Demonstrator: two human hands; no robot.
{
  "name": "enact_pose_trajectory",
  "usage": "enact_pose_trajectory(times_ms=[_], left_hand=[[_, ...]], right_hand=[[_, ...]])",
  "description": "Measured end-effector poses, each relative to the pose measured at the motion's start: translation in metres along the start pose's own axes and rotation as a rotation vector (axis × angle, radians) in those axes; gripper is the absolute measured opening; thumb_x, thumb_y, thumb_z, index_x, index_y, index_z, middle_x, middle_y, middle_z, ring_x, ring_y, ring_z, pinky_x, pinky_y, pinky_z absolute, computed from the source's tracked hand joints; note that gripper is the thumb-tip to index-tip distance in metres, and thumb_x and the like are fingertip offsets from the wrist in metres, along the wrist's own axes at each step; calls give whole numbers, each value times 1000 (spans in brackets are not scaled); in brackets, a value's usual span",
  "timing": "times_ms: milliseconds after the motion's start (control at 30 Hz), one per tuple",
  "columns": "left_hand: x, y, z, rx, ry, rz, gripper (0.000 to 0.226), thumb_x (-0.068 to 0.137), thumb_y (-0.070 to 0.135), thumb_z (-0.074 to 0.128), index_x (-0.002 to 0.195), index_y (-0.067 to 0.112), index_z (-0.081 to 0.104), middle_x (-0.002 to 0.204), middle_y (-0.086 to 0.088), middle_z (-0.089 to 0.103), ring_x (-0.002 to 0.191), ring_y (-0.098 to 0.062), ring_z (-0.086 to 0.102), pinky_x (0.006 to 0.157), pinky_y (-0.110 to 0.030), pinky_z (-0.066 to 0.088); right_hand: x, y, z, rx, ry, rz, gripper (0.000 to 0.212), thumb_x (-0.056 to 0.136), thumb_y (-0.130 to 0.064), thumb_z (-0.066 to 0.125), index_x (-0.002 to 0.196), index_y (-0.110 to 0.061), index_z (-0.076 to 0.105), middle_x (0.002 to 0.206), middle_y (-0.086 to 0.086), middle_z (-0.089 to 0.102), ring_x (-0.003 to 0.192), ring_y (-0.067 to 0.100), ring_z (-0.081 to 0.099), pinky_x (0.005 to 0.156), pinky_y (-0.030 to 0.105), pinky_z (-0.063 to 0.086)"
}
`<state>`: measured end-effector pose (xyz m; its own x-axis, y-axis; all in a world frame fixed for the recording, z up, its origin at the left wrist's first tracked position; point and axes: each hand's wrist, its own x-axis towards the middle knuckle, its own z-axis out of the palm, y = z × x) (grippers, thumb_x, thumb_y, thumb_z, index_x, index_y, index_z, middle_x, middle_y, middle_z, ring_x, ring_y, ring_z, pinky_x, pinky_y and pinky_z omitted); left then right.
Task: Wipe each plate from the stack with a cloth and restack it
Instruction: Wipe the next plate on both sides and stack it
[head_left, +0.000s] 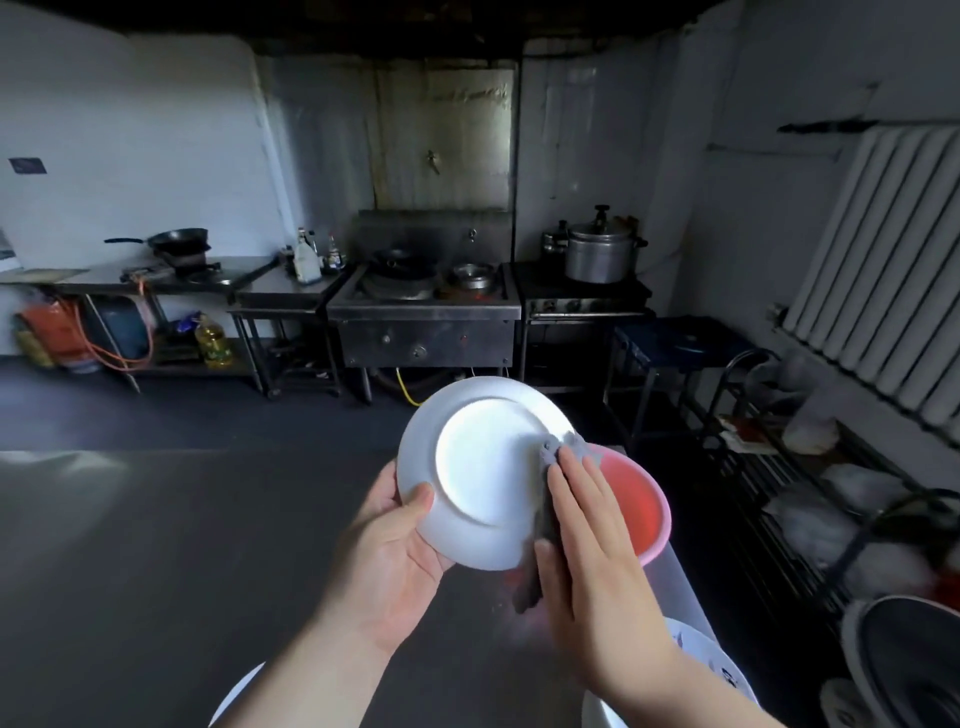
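1. Mid-wipe on one white plate (483, 467), held up tilted near picture centre, underside with its foot ring facing the camera.
2. Left hand (400, 551) gripping the plate's rim at about 8 o'clock, thumb curled over the edge, fingers behind.
3. Right hand (587, 540) flat, fingers straight, pressing a grey cloth (558, 457) against the rim at about 3 o'clock; cloth folded over the edge, tail hanging below the hand.
4. Pink basin (644, 514) just behind the plate at 4 o'clock.
5. White dishes (696, 660) partly seen at 5 o'clock, low in frame; wiped or unwiped pile, cannot tell.
6. Judged progress: this plate not yet finished or restacked; count of plates done or left not readable.
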<state>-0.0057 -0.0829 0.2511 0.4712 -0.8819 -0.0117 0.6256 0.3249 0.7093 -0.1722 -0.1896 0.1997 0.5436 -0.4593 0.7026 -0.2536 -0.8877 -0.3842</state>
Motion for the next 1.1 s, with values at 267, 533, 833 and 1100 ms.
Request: enact_pose_trajectory(times_ms=[267,533,833,1100], left_hand=[[-5,2,9,-18,-46,14,45,94,6,49,137,15,60,135,-13,69,116,-31,71,85,-48,64],[-7,0,21,-66,23,49,44,94,2,49,135,13,58,135,-16,69,115,-32,72,80,-46,64],[-11,-4,42,-28,-18,122,55,94,-2,52,144,20,53,138,-14,67,124,-36,67,82,-45,63],[-7,30,40,198,-110,-43,41,102,22,53,142,20,63,141,-13,66,128,-33,65,104,-53,55]], right_hand=[[67,16,-32,33,-5,32,57,107,-35,45,160,-13,41,167,-6,36,157,14,29,125,43,31],[26,-9,-2,21,72,123,64,110,-38,37,165,-8,25,175,-7,15,162,24,11,131,34,8],[24,-36,-1,417,212,310,65,105,-28,48,165,-23,25,172,-23,16,159,1,14,127,19,15],[77,-1,-61,604,142,335,49,100,4,57,132,-30,70,139,-25,64,137,-4,52,119,23,39]])
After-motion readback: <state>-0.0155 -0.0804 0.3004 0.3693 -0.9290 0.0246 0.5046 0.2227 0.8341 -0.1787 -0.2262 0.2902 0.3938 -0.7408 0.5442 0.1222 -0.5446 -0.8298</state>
